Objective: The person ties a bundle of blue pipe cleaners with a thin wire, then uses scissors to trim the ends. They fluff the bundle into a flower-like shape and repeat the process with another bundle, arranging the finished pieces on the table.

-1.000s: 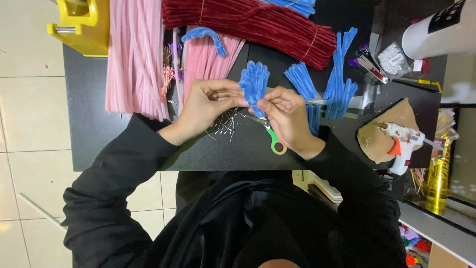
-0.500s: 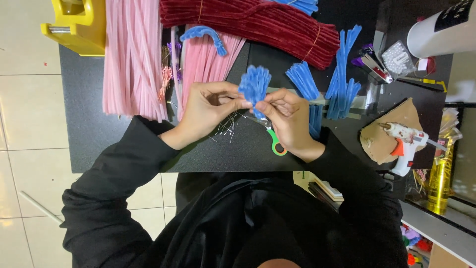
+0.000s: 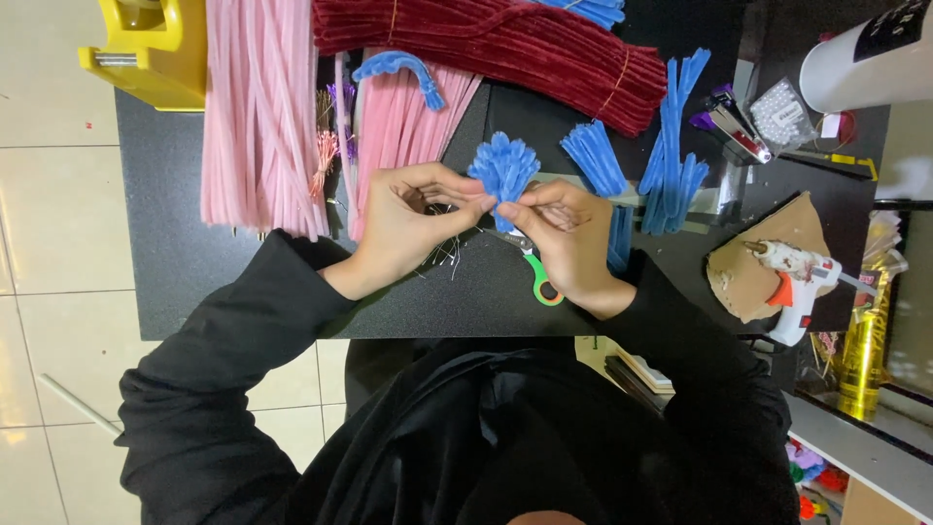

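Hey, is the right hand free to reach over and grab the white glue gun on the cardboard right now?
Probably not at once: the right hand and left hand both pinch the blue fuzzy pipe-cleaner flower. The path to the white glue gun on the brown cardboard piece looks open, though.

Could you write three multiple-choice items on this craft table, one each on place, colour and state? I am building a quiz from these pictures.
1. Where does the glue gun lie?
A. on a piece of brown cardboard
B. on the pink stems
C. on the floor tiles

2. What colour is the fluffy bundle pinched between both hands?
A. dark red
B. blue
C. yellow

3. How are the green-handled scissors?
A. held open in the left hand
B. hanging off the table edge
C. lying on the table, partly under the right hand

Answers: 1 A, the gun rests on the cardboard at the right. 2 B, the left hand and right hand grip a blue tuft. 3 C, only the handle shows below the right hand.
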